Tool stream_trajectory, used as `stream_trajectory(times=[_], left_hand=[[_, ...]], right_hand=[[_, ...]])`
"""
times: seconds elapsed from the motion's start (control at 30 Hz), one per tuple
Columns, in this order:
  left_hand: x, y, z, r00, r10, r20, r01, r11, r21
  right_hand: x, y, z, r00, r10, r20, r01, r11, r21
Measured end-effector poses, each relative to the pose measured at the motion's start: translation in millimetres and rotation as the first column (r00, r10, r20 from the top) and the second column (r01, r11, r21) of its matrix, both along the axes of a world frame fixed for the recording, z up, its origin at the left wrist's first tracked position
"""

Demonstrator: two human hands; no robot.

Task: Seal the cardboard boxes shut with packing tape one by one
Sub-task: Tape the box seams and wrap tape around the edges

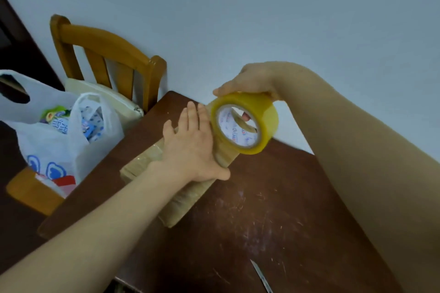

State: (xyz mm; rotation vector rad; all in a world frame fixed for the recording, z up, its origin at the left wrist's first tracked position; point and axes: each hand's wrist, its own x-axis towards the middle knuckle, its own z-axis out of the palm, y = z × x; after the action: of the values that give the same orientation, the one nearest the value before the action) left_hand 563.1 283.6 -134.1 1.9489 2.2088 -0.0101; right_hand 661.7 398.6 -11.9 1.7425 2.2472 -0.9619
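From the head camera, your left hand (pixel 190 147) lies flat on top of the cardboard box (pixel 142 164), fingers straight and together, palm pressing down, grasping nothing. The box sits on the dark wooden desk (pixel 262 209) near its far-left corner. It is long and narrow, running from that corner back toward you. Glossy bands of tape already cross its top.

Your right hand (pixel 250 81) grips the tape roll (pixel 245 123) from above, fingers curled over the yellowish rim, and one fingertip shows through the printed white core. The roll stands on edge just beside your left hand, over the far end of the box. A strip of clear tape appears to run from the roll down onto the box's right edge, though blur makes the join hard to read.

A slim blade (pixel 260 276) lies on the scratched desk surface near the bottom edge, well apart from the box. To the left, a wooden chair (pixel 104 54) stands against the pale wall. A white plastic bag (pixel 59 145) full of printed packets rests on its seat, with a cream zipped pouch (pixel 114 100) behind it.
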Motion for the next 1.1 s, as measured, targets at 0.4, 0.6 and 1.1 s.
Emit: stream_trajectory(times=[0.4, 0.6, 1.1], left_hand=[[-34, 13, 10, 0.999, 0.015, 0.046, -0.011, 0.996, -0.09], [-43, 18, 7, 0.997, 0.005, 0.074, 0.003, 0.994, -0.107], [-27, 37, 10, 0.953, -0.304, -0.005, 0.302, 0.949, -0.085]], right_hand=[[48, -42, -19, 0.891, -0.135, -0.434, 0.177, 0.983, 0.057], [67, -63, -89, 0.924, -0.257, -0.284, 0.273, 0.962, 0.017], [50, -42, -135, 0.905, -0.249, -0.344, 0.256, 0.966, -0.027]])
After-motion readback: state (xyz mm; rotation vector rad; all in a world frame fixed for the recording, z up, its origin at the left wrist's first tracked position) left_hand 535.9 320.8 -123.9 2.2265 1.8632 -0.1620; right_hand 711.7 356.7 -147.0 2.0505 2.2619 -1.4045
